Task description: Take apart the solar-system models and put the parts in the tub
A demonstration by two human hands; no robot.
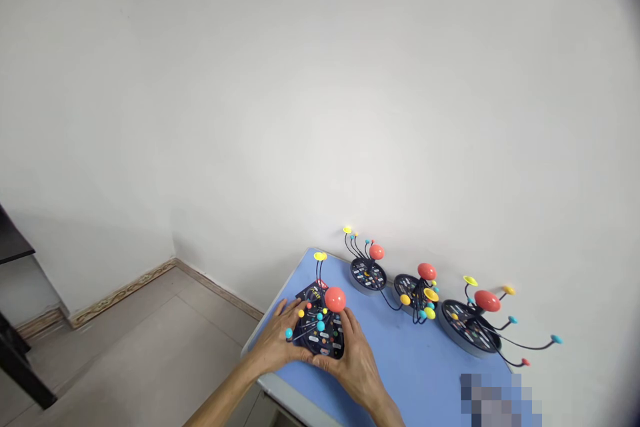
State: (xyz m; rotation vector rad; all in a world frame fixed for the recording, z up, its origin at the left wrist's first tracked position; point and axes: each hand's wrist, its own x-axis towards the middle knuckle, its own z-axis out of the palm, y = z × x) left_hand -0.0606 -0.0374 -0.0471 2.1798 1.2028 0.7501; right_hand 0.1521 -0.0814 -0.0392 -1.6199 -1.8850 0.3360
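- We identify the desk [400, 353]: pale blue top with a grey edge strip [280, 390] along the near side.
- We find three orrery models on round black bases along the far edge, each carrying a red sun ball: the back orrery model [367, 275], the middle orrery model [413, 293], the right orrery model [467, 327].
- We find the front orrery model [320, 330] near the left corner, its base tilted; desk contact cannot be confirmed.

Three solar-system models [407, 290] in row on my blue surface [400, 367]; white wall [320, 93] behind, tiled floor [150, 353], patterned baseboard [120, 292], black furniture [15, 247] off left.
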